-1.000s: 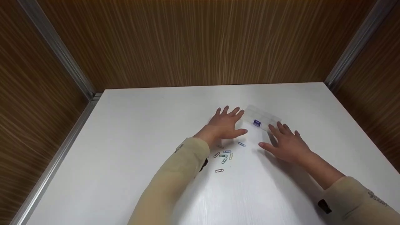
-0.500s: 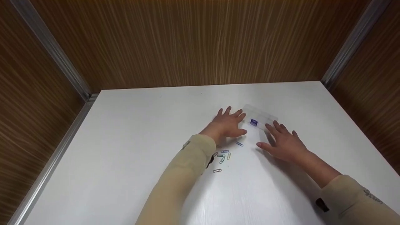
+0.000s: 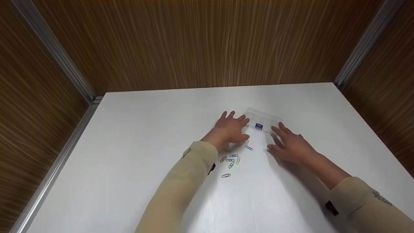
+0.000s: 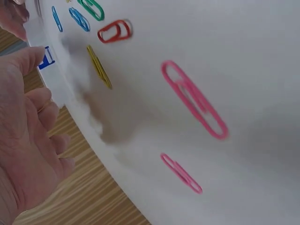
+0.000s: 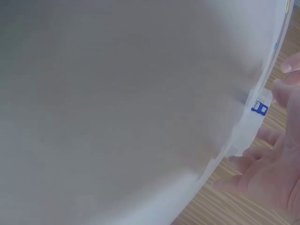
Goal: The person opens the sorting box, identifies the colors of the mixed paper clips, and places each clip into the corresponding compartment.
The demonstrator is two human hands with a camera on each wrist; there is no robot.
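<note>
Both hands [image 3: 231, 129] [image 3: 291, 145] outstretched, fingers [image 3: 278, 128] extended

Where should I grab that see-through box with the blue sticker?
Probably by its two short ends, one hand from each side: the clear box lies flat and long on the white table, with the left hand and right hand already flanking it.

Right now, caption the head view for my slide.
Both hands, left hand and right hand, reach a clear plastic box on a white table, paper clips scattered nearby.

table [image 3: 136, 142] left: open | paper clips [image 3: 231, 160] scattered near sleeve
</note>
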